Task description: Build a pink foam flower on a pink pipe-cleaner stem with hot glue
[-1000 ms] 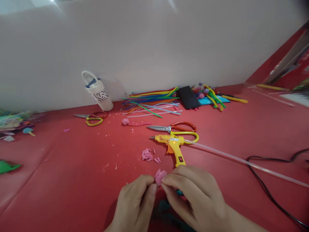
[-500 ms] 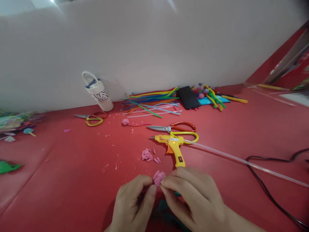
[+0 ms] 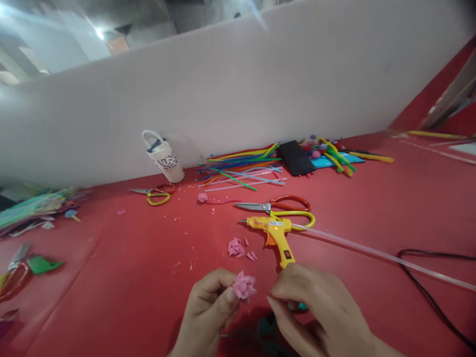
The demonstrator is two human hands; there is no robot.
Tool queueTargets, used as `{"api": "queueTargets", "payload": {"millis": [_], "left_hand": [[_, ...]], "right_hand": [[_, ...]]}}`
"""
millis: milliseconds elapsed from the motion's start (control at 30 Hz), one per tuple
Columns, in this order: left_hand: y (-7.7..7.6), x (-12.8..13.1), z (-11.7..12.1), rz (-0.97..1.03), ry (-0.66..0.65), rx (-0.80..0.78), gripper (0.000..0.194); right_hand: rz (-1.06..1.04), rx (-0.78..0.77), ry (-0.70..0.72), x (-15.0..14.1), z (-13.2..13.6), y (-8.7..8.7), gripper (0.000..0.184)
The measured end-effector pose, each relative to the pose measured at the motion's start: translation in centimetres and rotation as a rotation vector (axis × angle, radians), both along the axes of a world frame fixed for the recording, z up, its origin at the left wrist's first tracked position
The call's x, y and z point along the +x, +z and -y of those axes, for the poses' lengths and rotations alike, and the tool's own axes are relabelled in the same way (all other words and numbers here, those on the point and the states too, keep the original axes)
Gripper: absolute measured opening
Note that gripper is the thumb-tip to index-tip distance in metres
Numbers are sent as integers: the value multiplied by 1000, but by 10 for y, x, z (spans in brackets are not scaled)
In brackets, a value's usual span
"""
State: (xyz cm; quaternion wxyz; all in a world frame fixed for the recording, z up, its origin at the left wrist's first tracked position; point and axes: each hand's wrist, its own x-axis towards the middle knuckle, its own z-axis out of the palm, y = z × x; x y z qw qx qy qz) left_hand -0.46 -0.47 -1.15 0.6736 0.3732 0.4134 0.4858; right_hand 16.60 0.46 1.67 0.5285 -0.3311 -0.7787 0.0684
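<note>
A small pink flower with layered petals is pinched between the thumb and forefinger of my left hand. Just right of it, apart from the flower, my right hand has its thumb and fingertips drawn together. Whatever they may hold is too small to make out. A teal thing shows partly below the right fingers, mostly hidden. Beyond the flower lies a little heap of cut pink pieces. A yellow glue gun with a clear glue stick rests on the red table near my right hand.
Large scissors lie behind the glue gun. Farther back are a pink-headed stem, colourful pipe cleaners, a black phone, a white tumbler and smaller scissors. A black cord curves at right.
My right hand has let go of the pink flower and moved right. The flower stays in my left hand, its petals now facing up. The view has shifted up and to the left.
</note>
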Motion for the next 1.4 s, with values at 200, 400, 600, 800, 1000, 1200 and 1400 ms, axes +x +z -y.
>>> {"api": "queueTargets", "payload": {"millis": [200, 400, 600, 800, 1000, 1200, 1400], "left_hand": [[-4, -3, -6, 358, -200, 20, 20], [-9, -6, -13, 524, -284, 128, 19], [-9, -12, -11, 547, -276, 118, 13], [10, -18, -4, 365, -156, -71, 14], [22, -12, -3, 231, -29, 47, 13], [15, -9, -3, 137, 2, 197, 14], [11, -8, -5, -36, 98, 225, 16]], "right_hand": [[38, -11, -45, 3, -3, -6, 15], [656, -654, -475, 20, -39, -23, 31], [585, -785, -513, 35, -63, -41, 30], [197, -888, -335, 37, -69, -50, 29], [-355, -1048, 45, 32, -62, -39, 32], [-616, -1212, 294, 26, -44, -24, 24], [-688, -1242, 425, 16, -26, -12, 23]]}}
